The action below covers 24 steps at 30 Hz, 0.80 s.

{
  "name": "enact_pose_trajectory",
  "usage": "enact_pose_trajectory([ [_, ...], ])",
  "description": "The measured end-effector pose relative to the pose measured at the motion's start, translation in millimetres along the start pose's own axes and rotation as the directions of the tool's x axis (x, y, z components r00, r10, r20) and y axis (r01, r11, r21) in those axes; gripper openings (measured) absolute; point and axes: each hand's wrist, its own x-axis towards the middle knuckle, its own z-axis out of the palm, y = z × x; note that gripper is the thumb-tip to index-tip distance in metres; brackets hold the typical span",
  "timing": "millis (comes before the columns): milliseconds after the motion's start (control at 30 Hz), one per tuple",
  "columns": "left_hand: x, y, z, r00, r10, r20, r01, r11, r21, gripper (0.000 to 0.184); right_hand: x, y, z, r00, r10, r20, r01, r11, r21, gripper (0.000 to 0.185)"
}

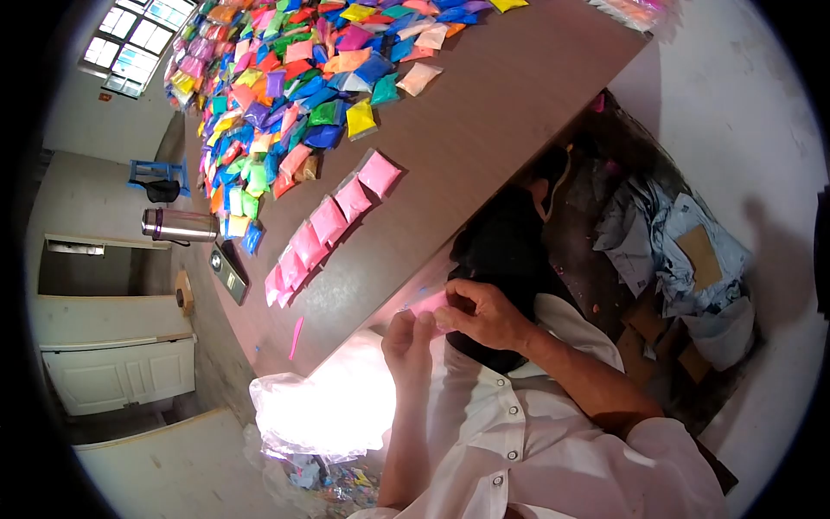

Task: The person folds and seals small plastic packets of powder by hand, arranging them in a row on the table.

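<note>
A small pink packet (425, 304) is pinched between my two hands, just off the table's near edge and above my lap. My left hand (406, 344) has its thumb and fingers closed at the packet's lower side. My right hand (486, 317) grips the other side, its fingers bent and partly covering it. On the table (441, 177), a row of several pink packets (328, 221) lies overlapping nearby. A thin pink plastic stick (296, 338) rests near the table's corner.
A large heap of colourful packets (294, 86) covers the table's far part. A steel thermos (180, 226) and a dark flat device (228, 273) are at its left edge. A brightly lit plastic bag (324, 406) hangs by the corner. Crumpled grey bags (683, 242) lie right.
</note>
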Motion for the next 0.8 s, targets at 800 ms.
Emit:
enact_pose_trajectory([
  [800, -6, 3, 2, 0.985, -0.147, 0.091, 0.147, 0.989, 0.008, 0.019, 0, 15, -2, 0.997, 0.025, -0.071, -0.023, 0.999, 0.022, 0.020],
])
